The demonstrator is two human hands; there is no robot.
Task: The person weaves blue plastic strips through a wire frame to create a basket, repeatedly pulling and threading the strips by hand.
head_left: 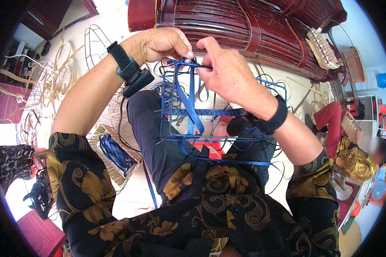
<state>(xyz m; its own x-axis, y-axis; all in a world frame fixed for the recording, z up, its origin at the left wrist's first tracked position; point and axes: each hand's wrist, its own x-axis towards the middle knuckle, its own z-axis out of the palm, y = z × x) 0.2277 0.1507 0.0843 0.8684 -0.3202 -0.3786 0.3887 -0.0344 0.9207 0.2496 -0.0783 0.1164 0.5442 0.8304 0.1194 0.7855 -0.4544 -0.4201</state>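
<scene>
A black wire frame, box-shaped and partly wrapped in blue strip, rests over my lap. My left hand bends over its far top corner, thumb and fingers pinching the blue strip where it wraps the wire. Beside it, my right hand is closed, thumb and forefinger gripping a stretch of blue strip along the top wire. Loose lengths of strip hang down inside the frame from that corner. My fingers hide part of the wrapping. Another blue strip curves along the frame's near side.
A dark red slatted bench stands just beyond my hands, with a pale woven basket on its right. Left of my leg, a light basket holds bundled blue strip. Pale strips litter the floor. People sit at both sides.
</scene>
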